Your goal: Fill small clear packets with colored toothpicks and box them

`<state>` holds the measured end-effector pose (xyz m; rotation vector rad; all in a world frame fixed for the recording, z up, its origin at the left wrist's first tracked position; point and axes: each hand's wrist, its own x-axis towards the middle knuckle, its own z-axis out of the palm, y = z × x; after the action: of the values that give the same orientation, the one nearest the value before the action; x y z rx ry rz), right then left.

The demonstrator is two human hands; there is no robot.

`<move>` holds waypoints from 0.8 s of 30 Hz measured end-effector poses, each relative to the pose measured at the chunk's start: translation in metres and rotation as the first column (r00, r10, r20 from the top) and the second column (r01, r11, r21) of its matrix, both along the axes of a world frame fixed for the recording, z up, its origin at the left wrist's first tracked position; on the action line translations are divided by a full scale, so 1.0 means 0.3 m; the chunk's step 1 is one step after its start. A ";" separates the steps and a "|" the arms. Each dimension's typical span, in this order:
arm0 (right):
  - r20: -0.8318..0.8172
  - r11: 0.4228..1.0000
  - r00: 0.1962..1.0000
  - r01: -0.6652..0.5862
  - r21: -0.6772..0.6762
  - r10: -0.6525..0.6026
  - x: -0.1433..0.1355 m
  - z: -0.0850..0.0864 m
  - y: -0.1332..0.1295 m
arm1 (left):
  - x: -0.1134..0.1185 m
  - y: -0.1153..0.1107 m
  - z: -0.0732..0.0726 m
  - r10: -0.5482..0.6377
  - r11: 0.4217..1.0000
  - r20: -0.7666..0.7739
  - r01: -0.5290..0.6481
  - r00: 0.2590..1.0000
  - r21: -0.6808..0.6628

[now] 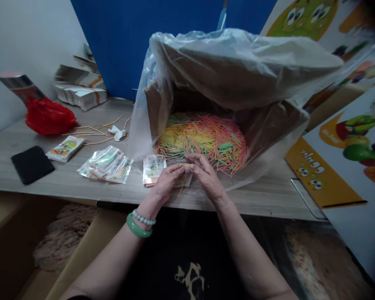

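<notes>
Bare forearms [253, 250] reach forward over a black garment [175, 254] with a tan print, a green bangle [139, 225] and a beaded bracelet [143, 218] around the left wrist. The left hand [168, 177] and right hand [206, 177] nearly meet at the desk's [262, 200] front, the fingertips of each closed on the top of a small clear packet [183, 180]. Just beyond, thin pink, yellow, orange and green sticks [203, 137] lie heaped inside a cardboard box [156, 108] lined with clear plastic [225, 46]. Printed packets [153, 168] lie just beside the left hand; farther left are clear sachets [108, 164], a small cartoon-printed box [65, 148] and a black flat object [33, 164]. Behind these, a red plastic bag [50, 117] sits near banded stacks of folded card [81, 93]. At the right leans a large fruit-printed carton [337, 166].
</notes>
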<state>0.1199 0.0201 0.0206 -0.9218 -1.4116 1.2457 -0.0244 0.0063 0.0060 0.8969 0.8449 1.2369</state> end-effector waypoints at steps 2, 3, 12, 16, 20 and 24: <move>-0.038 0.998 0.998 0.049 -0.029 -0.050 0.018 -0.015 0.005 | -0.008 0.011 0.000 0.002 1.000 0.046 -0.002 0.999 -0.001; -0.012 0.997 0.998 0.059 -0.049 -0.059 0.025 -0.026 0.006 | -0.010 0.014 -0.001 0.000 1.000 0.068 0.000 0.998 -0.002; 0.212 0.986 0.966 0.124 0.113 -0.146 0.007 -0.051 -0.037 | 0.000 -0.025 0.016 0.013 1.000 0.020 -0.013 1.000 0.012; 0.265 0.988 0.959 0.059 0.141 -0.095 -0.017 -0.051 -0.062 | -0.082 -0.046 0.065 0.205 0.973 -0.079 -0.195 0.975 0.124; 0.529 0.946 0.843 -0.090 0.312 -0.095 -0.006 -0.075 -0.079 | -0.269 -0.053 0.100 0.447 0.892 -0.168 -0.422 0.879 0.163; 0.872 0.883 0.471 -0.343 0.320 -0.133 -0.007 -0.085 -0.108 | -0.442 -0.031 0.071 0.562 0.826 -0.402 -0.521 0.723 0.216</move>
<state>0.1177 -0.0123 -0.0050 -1.2032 -2.5014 0.3582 -0.1571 -0.0029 0.0274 1.0706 1.5211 1.6089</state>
